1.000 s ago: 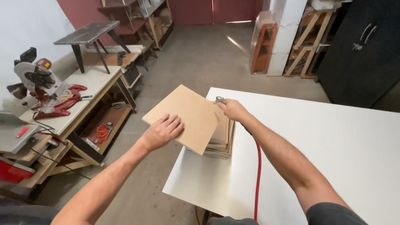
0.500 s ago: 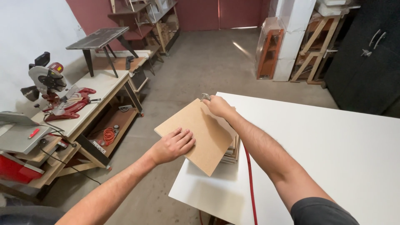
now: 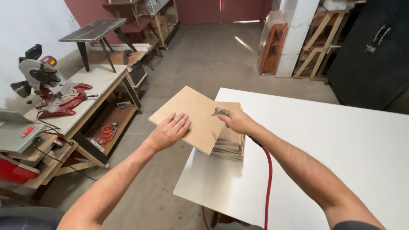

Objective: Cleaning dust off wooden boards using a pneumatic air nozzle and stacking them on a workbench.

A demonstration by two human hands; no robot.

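Left hand (image 3: 169,131) lies flat, fingers spread, on the brown board (image 3: 194,117) atop the panel stack (image 3: 228,145) at the white table's (image 3: 332,149) corner; right hand (image 3: 238,122) is fisted around a metal air tool (image 3: 220,112) over it.

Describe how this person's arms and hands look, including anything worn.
Both forearms are bare and hairy, with no gloves, rings or watch visible on the left hand or the right hand. A dark grey short sleeve shows at the right upper arm.
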